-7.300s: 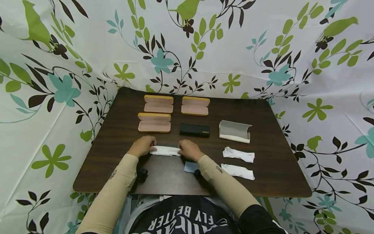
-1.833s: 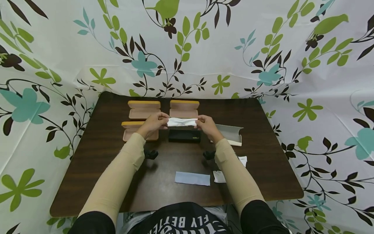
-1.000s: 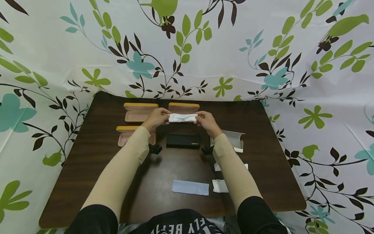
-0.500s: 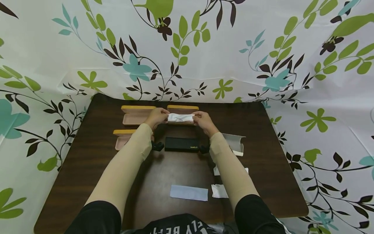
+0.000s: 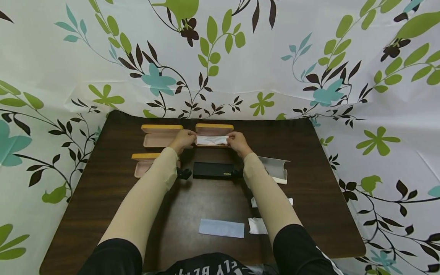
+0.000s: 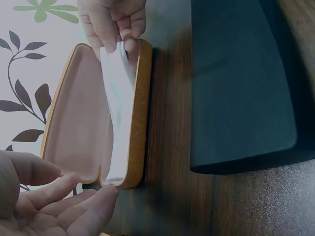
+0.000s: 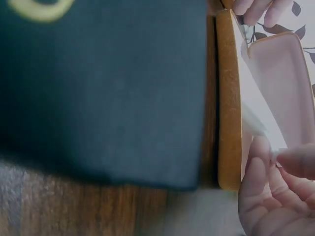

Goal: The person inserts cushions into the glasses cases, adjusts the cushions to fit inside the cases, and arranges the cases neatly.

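A white folded cloth (image 5: 211,140) lies lengthwise in the open glasses case (image 6: 140,113), whose lining is pink and whose outside is orange-brown. My right hand (image 5: 238,143) pinches the cloth's right end between thumb and fingers, as the right wrist view shows, and that end is raised a little. At the case's other end is my left hand (image 6: 59,201), its fingers spread and relaxed with nothing between them; the cloth's left end rests inside the case. Whatever the cloth may wrap is hidden.
Nearer me lies a closed black case (image 5: 213,170). Two more open glasses cases, one at the back (image 5: 160,141) and one partly behind my left arm (image 5: 141,168), stand left. A pale open case (image 5: 277,168), white cloths (image 5: 257,226) and a blue cloth (image 5: 221,228) lie around.
Both hands have carried the white cloth from the table's middle over the black case and lowered it into the back glasses case. The left hand has let go of its end.
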Tool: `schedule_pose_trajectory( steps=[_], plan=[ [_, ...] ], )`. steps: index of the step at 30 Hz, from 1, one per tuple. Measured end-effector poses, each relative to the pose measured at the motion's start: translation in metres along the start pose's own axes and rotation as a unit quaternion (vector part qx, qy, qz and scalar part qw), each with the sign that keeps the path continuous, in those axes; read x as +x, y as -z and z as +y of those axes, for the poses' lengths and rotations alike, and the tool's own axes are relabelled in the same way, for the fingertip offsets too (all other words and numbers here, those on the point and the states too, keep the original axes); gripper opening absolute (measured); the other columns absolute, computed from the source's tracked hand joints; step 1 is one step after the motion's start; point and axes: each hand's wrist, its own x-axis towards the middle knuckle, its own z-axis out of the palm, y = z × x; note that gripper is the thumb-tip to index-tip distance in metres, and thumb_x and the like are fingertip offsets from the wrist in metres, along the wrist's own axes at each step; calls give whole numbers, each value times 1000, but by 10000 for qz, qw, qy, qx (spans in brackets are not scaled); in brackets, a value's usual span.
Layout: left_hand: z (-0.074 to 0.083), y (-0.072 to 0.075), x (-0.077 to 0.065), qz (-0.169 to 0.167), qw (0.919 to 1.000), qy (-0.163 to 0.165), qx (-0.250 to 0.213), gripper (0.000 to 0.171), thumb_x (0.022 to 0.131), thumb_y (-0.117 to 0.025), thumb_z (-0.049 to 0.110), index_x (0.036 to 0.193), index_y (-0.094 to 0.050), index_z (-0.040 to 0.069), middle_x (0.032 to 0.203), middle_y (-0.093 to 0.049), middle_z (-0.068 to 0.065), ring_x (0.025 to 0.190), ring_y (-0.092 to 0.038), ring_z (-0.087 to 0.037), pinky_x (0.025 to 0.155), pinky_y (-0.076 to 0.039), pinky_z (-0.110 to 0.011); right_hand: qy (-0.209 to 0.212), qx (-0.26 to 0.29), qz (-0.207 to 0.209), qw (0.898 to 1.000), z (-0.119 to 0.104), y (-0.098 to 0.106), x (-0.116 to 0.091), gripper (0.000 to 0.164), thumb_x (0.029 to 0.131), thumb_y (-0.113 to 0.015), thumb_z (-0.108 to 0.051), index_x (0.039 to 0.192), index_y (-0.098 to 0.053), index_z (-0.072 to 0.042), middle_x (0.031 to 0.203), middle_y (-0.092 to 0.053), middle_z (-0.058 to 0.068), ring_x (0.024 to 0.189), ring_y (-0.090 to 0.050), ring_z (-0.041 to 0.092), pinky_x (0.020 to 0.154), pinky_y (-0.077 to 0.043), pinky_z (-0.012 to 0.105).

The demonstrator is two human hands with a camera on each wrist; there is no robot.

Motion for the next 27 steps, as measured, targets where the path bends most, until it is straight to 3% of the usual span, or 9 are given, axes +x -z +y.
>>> schedule_pose_trajectory(
  steps=[5,11,15,18,22,27],
  plan=[
    [1,4,-5,182,9997,-110,153,44,99,-39,12,141,-44,-2,137,-46,-22,121,-51,-38,96,-50,-47,102,-92,17,9999,-1,3,-1,25,96,-50,0,118,-59,6,105,-62,20,75,-64,21,76,-57,36],
    [7,8,-15,550,9966,-486,380,43,99,-39,11,141,-43,-1,139,-46,-21,107,-53,-33,88,-51,-47,201,-309,103,9993,0,6,-4,30,97,-48,-2,124,-59,7,115,-63,22,89,-66,29,81,-57,37],
    [12,8,-16,615,9937,-672,647,45,100,-39,12,144,-38,1,146,-40,-19,121,-48,-34,94,-46,-45,294,-734,294,9964,-2,10,-7,30,99,-52,-6,126,-60,5,115,-65,19,95,-65,28,78,-55,34],
    [15,9,-15,591,9912,-777,898,50,101,-39,13,149,-31,1,152,-34,-18,137,-36,-34,107,-38,-47,339,-1015,544,9928,-5,13,-9,31,99,-52,-8,128,-59,2,115,-65,18,99,-65,27,79,-53,35],
    [17,8,-13,462,9890,-833,1132,54,101,-39,12,152,-24,2,156,-28,-16,143,-25,-34,114,-29,-49,571,-1208,870,9872,-9,18,-13,33,98,-50,-6,130,-57,1,121,-62,17,109,-60,28,90,-51,41],
    [20,5,-13,197,9867,-930,1317,56,100,-37,11,153,-22,5,158,-24,-15,135,-36,-34,97,-40,-45,1078,-1395,809,9810,-11,21,-11,45,97,-53,-7,142,-46,-5,136,-54,16,121,-55,29,97,-48,43]
  ],
)
